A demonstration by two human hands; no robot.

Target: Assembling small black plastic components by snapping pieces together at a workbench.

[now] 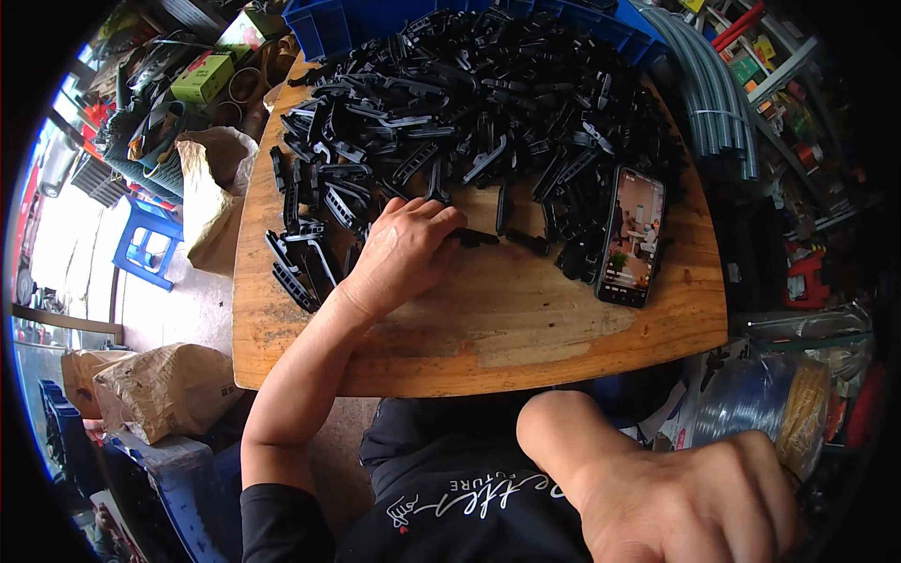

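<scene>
- We find the black plastic parts (pixel 483 89) in a dense, tangled pile over the far half of the worktop (pixel 441 338); many are long and narrow, some with slotted sides.
- We note a small black part (pixel 477 238) lying at the near edge of the pile, just right of the left hand (pixel 404 249).
- Left hand: back upward, fingers bent down at the near edge of the pile. Its fingertips are hidden, so we cannot tell whether it grips a part.
- Right hand (pixel 694 497): near the camera at lower right, well apart from the pile, fingers curled under. We cannot tell whether it holds anything.
- We see a phone (pixel 631 239) on the right of the pile, its screen lit.
- Beyond the pile we record a blue crate (pixel 324 28) at the far edge.
- Right of the worktop: a bundle of grey pipes (pixel 713 94).
- Left of it: an open paper bag (pixel 211 188) and, farther out, a blue stool (pixel 150 239) on the floor.
</scene>
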